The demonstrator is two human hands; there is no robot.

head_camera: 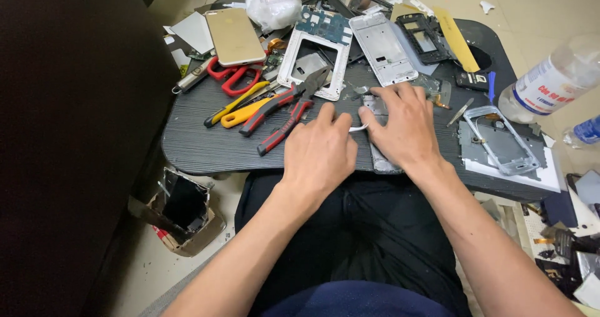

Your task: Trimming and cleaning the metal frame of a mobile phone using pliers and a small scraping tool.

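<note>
— Dark wood-grain tabletop [206, 145] sits across our lap, over a pale tiled floor [537, 4], crowded with phone parts. What are we holding?

— Our left hand [319, 151] pinches a thin white strip [359, 128] between thumb and forefinger, the other fingers curled in. Our right hand [403, 126] presses down, fingers spread, on a grey phone frame [382, 161] lying flat beneath its palm; the strip runs from our left fingertips to just under the right thumb.

— And around the fingers?

— Just beyond our left knuckles lie red-handled pliers [290, 107], with yellow-handled tools [240, 107] further left. Past the right fingertips rests a white phone chassis [382, 48]. Off to the outer side of our right hand, well apart, sits a clear phone frame [503, 139] on a grey plate. A gold phone [234, 35] lies face down far beyond the left fingers, over red scissors [231, 79].
</note>
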